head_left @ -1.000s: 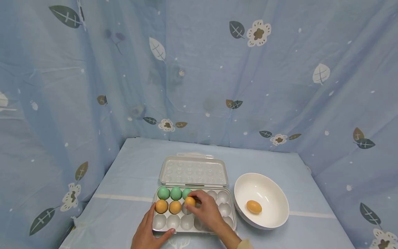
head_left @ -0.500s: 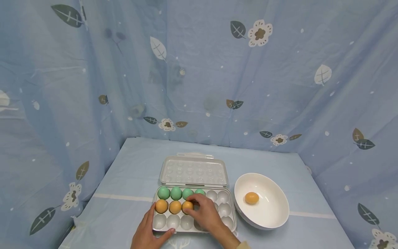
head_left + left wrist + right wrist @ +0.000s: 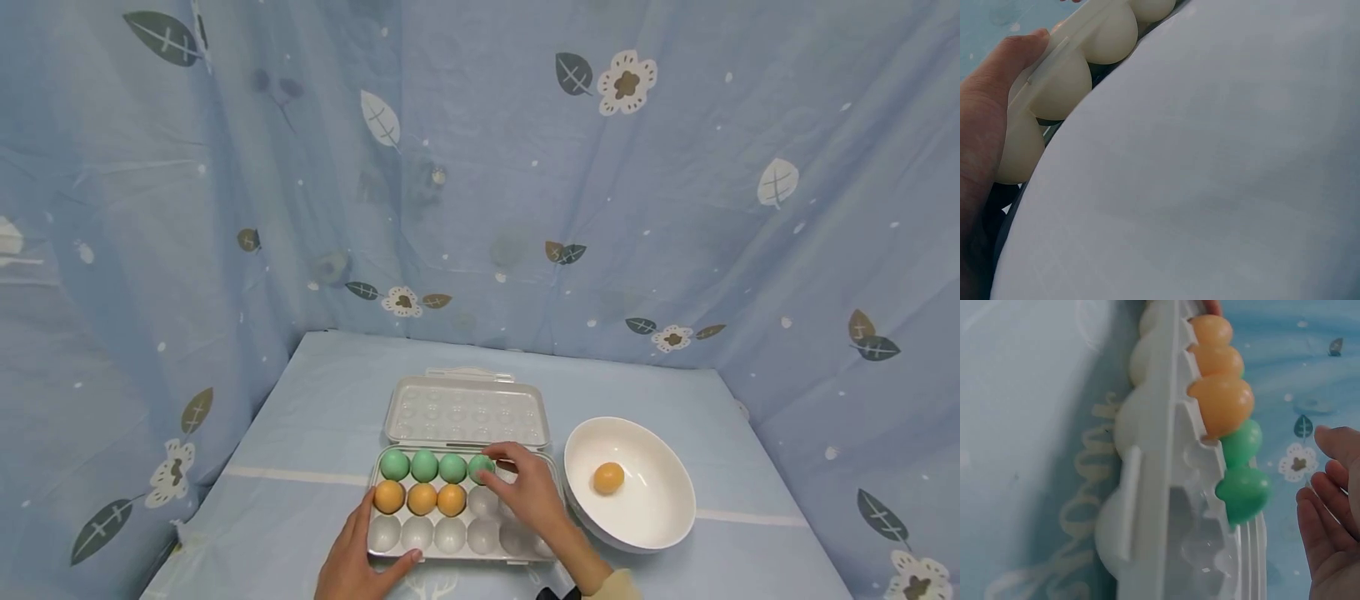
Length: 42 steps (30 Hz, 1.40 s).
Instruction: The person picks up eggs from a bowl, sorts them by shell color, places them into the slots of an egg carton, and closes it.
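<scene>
A pale plastic egg carton (image 3: 450,535) lies on the table with its lid (image 3: 468,410) folded back. Its far row holds several green eggs (image 3: 424,467); three orange eggs (image 3: 422,499) sit in the middle row, from the left end. With fingers along the left side and thumb on the front rim, my left hand (image 3: 354,554) grips the carton's corner; the left wrist view shows that thumb (image 3: 1022,50) on the rim. My right hand (image 3: 531,493) hovers over the carton's right part, holding nothing. Its fingertips overlap the rightmost green egg (image 3: 1244,490) in the head view but stand apart from it in the right wrist view.
Right beside the carton stands a white bowl (image 3: 663,508) with one orange egg (image 3: 608,478) in it. A blue floral cloth (image 3: 480,167) hangs behind the table and along both sides. Blue cloth (image 3: 322,417) also covers the table.
My right hand has set an orange egg into the third cup of the middle row, let go and moved right. The egg in the bowl has rolled slightly. My left hand stays put.
</scene>
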Motion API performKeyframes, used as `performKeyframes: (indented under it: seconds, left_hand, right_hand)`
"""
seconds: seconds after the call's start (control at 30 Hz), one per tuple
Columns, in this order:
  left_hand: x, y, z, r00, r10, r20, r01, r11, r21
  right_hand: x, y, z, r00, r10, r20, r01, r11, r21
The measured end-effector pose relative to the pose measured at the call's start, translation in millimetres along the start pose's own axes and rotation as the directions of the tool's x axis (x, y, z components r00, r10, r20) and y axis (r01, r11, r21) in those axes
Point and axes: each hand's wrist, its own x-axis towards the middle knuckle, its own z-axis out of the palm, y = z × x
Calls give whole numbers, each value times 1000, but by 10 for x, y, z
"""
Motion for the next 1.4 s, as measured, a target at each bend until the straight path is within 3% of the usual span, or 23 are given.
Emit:
performKeyframes:
  seconds: [0.23,0.47,0.83,1.1,1.4]
  left_hand:
    - [-3,18,-8,1000,7,1,-7,1000,-15]
    - [-8,19,-8,1000,-2,-4,2,1000,-10]
    - [4,5,-9,1000,6,11,-6,1000,-4]
    - [11,-8,-13,1000,4,17,-4,1000,-10]
    - [31,0,-12,1000,-2,27,2,1000,7]
  right_hand:
    - [15,56,-204,997,76,-28,-75,997,6]
    - [-3,112,-375,993,88,-83,-88,996,5]
    - [-48,206,-627,976,179,-126,-178,984,15]
    - [-129,375,-831,961,199,-192,-213,976,-54]
    - [-290,545,-1076,954,213,-213,-248,957,-154]
